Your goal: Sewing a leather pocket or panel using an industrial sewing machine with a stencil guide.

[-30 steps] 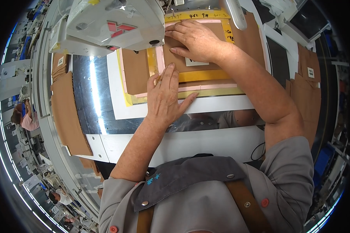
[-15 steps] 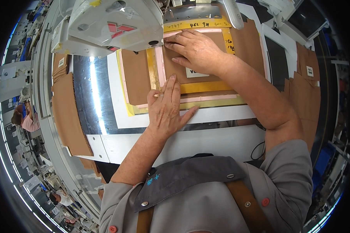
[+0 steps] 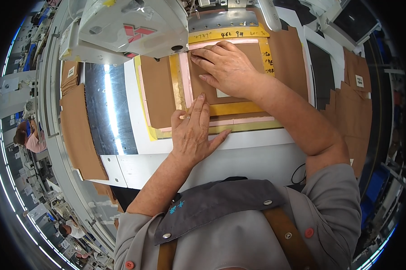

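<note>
My left hand [image 3: 190,130] lies flat with the thumb spread, its fingertips on the near left corner of a yellow frame [image 3: 239,108]. Something small and pale shows by its index finger; I cannot make out what. Further off, my right hand [image 3: 227,67] rests on the brown fabric piece [image 3: 207,97] inside that frame, fingers stretched out and thumb apart. Under its palm a white label [image 3: 222,93] is partly covered. Pink strips [image 3: 188,85] edge the fabric, and handwriting marks the frame's far and right bars. Both hands press down and grip nothing visible.
A white machine head [image 3: 131,31] hangs over the far left of the frame. A metal clamp plate [image 3: 223,20] meets the frame's far bar. Brown fabric stacks lie at left [image 3: 79,130] and right [image 3: 351,121]. A dark screen [image 3: 356,20] stands far right.
The frame with its fabric and the metal plate has shifted a little toward me. Both hands have moved with it, still lying on top, and my right hand covers more of the label.
</note>
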